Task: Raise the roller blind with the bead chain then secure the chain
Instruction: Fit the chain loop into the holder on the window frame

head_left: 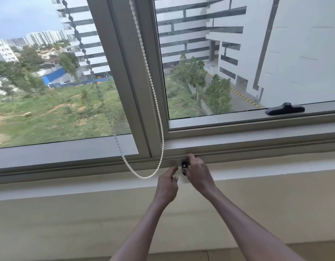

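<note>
The head view looks down at a window whose glass is fully uncovered; the blind itself is out of frame, so it appears to be already raised, which would leave only the securing step. The white chain (151, 87) hangs from the top of the picture down along the centre mullion (125, 76) and ends in a slack loop, whose lowest point sags just below the sill (69, 162), left of both hands. The right hand (197, 171) rests against the sill edge, thumb and fingers pressed together around a small black clip (184, 165); most likely this is the chain holder, held steady so the loop can be hooked into it. The left hand (167, 184) sits just beside it, nearer and to the left, fingers curled with thumb and forefinger close; whether it pinches anything cannot be told, and the chain does not seem to touch it. The loop's bottom lies just left of the left hand and apart from the clip, so it must be drawn right to reach the holder. A black handle (284, 108) lies on the far right frame, well apart from the work.
</note>
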Demonstrator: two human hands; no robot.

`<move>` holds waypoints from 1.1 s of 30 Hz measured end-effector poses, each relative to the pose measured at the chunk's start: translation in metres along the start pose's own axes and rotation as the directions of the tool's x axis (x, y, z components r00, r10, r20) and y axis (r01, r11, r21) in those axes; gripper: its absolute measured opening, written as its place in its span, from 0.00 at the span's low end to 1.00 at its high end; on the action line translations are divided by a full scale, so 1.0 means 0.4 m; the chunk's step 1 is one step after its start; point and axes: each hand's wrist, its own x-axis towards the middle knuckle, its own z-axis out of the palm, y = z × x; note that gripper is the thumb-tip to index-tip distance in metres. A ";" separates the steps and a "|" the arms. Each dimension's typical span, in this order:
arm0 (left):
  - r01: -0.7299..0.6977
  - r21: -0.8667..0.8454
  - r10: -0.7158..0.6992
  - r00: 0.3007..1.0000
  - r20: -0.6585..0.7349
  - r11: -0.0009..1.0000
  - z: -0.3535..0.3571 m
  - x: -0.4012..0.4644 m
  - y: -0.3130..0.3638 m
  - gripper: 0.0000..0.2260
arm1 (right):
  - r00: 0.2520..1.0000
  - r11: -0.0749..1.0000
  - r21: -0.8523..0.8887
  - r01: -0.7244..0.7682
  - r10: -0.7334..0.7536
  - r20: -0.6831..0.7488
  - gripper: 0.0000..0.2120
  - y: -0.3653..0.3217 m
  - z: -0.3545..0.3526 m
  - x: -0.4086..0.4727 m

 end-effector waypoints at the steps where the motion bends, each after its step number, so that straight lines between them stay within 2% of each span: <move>1: -0.001 -0.008 0.001 1.000 0.008 1.000 -0.001 0.002 0.002 0.20 | 1.000 1.000 0.011 -0.004 0.004 -0.015 0.12 -0.004 0.001 0.000; 6: -0.082 -0.082 0.082 0.997 0.003 0.993 -0.013 -0.004 0.012 0.23 | 0.997 0.997 0.074 -0.038 0.043 -0.067 0.18 -0.037 -0.001 -0.010; 9: -0.135 -0.126 0.130 0.990 -0.046 0.983 -0.030 -0.017 0.016 0.24 | 0.993 0.991 0.123 -0.058 0.069 -0.095 0.22 -0.071 -0.003 -0.019; 15: -0.231 -0.129 0.201 0.957 -0.211 0.964 -0.083 -0.058 0.026 0.18 | 0.988 0.984 0.179 -0.019 0.046 -0.149 0.25 -0.163 -0.009 -0.042; 21: -0.264 -0.270 0.185 0.941 -0.285 0.926 -0.141 -0.099 0.023 0.14 | 0.987 0.971 0.233 0.048 -0.010 -0.162 0.26 -0.239 -0.013 -0.061; 24: -0.249 -0.366 0.152 0.949 -0.275 0.897 -0.166 -0.116 0.024 0.14 | 0.994 0.955 0.290 0.063 -0.033 -0.107 0.24 -0.258 -0.024 -0.068; 26: -0.232 -0.400 0.133 0.956 -0.260 0.887 -0.179 -0.130 0.023 0.14 | 0.990 0.948 0.304 0.096 -0.060 -0.126 0.21 -0.268 -0.038 -0.074; 30: -0.178 -0.447 0.082 0.970 -0.227 0.877 -0.198 -0.159 0.010 0.13 | 0.955 0.941 0.242 0.237 -0.179 -0.238 0.14 -0.295 -0.077 -0.074; 33: -0.166 -0.431 0.076 0.973 -0.219 0.887 -0.210 -0.179 0.001 0.12 | 0.938 0.929 0.172 0.329 -0.300 -0.174 0.11 -0.313 -0.105 -0.062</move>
